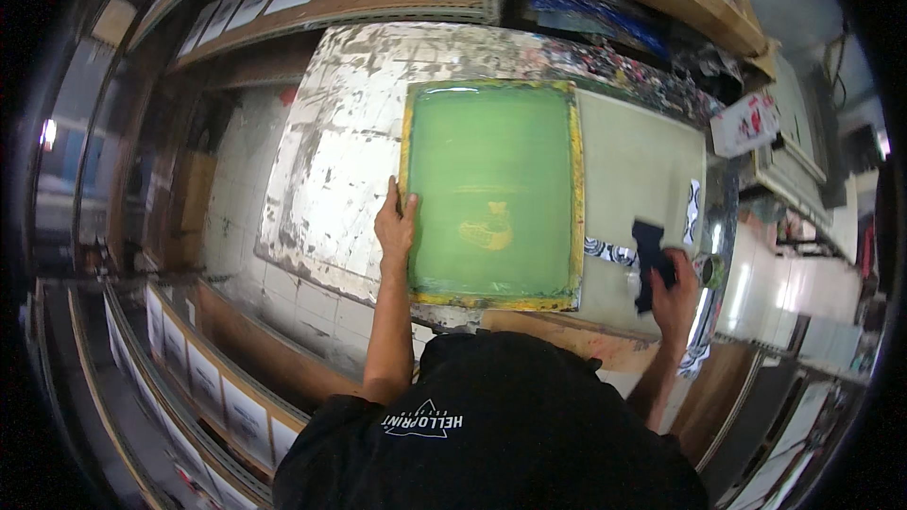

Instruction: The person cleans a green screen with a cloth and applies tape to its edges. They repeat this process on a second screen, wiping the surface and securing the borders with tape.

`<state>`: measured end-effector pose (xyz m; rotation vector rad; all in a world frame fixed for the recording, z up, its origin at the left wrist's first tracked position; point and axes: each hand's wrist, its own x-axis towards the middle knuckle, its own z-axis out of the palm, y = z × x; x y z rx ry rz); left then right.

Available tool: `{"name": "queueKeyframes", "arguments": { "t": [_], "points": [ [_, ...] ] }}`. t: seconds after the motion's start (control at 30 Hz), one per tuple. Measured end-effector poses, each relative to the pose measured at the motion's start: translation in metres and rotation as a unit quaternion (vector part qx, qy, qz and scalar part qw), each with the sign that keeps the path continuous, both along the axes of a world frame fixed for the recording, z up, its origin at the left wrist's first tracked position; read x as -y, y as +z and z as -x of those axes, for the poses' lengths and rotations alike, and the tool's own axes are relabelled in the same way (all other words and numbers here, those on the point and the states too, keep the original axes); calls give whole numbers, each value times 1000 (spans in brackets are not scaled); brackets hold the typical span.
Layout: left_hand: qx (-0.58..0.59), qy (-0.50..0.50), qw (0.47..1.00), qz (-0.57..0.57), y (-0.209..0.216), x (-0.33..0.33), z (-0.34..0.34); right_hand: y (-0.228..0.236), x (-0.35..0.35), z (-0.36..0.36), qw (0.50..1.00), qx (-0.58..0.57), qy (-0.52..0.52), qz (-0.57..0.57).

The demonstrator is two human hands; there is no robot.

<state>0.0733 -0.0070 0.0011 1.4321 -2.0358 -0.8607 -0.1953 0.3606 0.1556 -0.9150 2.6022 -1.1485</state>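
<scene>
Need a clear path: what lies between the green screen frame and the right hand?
In the head view, bare table and a black-and-white patterned strip lie between the frame and the right hand, which grips a dark cloth.

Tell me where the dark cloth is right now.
In the head view, the dark cloth is in the right hand, on the worktable right of the green yellow-framed printing screen.

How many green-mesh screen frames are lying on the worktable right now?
1. The screen frame lies flat mid-table, the left hand on its left edge; the right hand holds a dark cloth beside it. Shelves may hide others.
</scene>
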Motion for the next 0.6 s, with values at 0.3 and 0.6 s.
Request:
{"name": "queueKeyframes", "arguments": {
  "t": [0.3, 0.6],
  "points": [
    [3, 11, 1000, -21, 17, -3, 5, -157, 293, 32, 963, -116, 240, 23],
    [-20, 20, 999, -20, 1, 0, -3, -150, 371, -36, 942, -144, 301, 17]
  ]
}}
